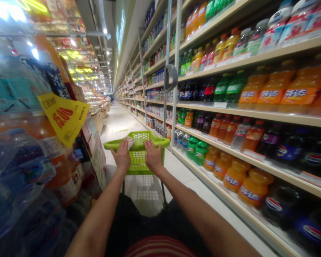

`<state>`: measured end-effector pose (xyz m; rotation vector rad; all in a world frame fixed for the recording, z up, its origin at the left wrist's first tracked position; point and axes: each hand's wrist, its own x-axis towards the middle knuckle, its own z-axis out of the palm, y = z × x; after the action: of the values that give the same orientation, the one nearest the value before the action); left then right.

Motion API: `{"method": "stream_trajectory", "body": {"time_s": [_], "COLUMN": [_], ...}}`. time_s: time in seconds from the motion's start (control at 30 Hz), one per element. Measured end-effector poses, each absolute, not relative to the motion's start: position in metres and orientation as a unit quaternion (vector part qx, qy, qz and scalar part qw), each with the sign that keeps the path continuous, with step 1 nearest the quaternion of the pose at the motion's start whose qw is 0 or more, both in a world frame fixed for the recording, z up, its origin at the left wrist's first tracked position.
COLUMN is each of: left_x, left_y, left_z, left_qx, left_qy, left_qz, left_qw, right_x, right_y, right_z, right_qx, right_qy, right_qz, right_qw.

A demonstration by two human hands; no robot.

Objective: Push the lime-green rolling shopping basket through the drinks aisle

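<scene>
Left hand (121, 156) and right hand (153, 156) clamp the near rim of a green mesh basket (138, 162); Pepsi bottles (312, 159) right, yellow "15.00" tag (65, 117) left.

The person's arms are uncovered along their whole visible length: the left forearm (101, 210) lies at 7 o'clock, the right forearm (192, 203) at 5 o'clock, both sleeveless as far as the lower edge shows. The left hand (122, 157) and the right hand (153, 157) are ungloved, just below the middle of the view. Between the arms, at 6 o'clock, lies a dark garment (139, 228), black and matte with soft folds. Under it, at the very bottom edge, shows a rounded patch of striped cloth (160, 250), red bands alternating with paler ones
</scene>
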<state>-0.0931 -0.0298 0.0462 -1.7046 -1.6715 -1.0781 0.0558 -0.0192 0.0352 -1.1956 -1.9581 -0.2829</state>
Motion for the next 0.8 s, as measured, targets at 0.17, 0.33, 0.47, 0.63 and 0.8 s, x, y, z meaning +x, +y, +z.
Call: {"method": "stream_trajectory", "body": {"time_s": [0.17, 0.33, 0.47, 0.63, 0.8], "left_x": [-0.075, -0.1, -0.112, -0.093, -0.103], "left_y": [-0.027, -0.028, -0.031, -0.03, -0.026], "left_z": [0.047, 0.048, 0.049, 0.051, 0.052], "left_qx": [-0.661, -0.626, -0.603, -0.646, -0.638], "left_qy": [-0.598, -0.622, -0.639, -0.617, -0.618], "left_qz": [-0.384, -0.4, -0.406, -0.379, -0.392], "left_qw": [0.242, 0.247, 0.253, 0.242, 0.239], "right_x": [0.05, 0.051, 0.045, 0.036, 0.04], "right_y": [-0.021, -0.021, -0.022, -0.023, -0.021], "right_z": [0.038, 0.042, 0.039, 0.038, 0.04], "right_qx": [-0.459, -0.467, -0.47, -0.457, -0.458], "right_qy": [-0.781, -0.781, -0.786, -0.796, -0.793], "right_qz": [-0.111, -0.125, -0.135, -0.136, -0.141], "right_qw": [0.408, 0.394, 0.378, 0.373, 0.376]}}
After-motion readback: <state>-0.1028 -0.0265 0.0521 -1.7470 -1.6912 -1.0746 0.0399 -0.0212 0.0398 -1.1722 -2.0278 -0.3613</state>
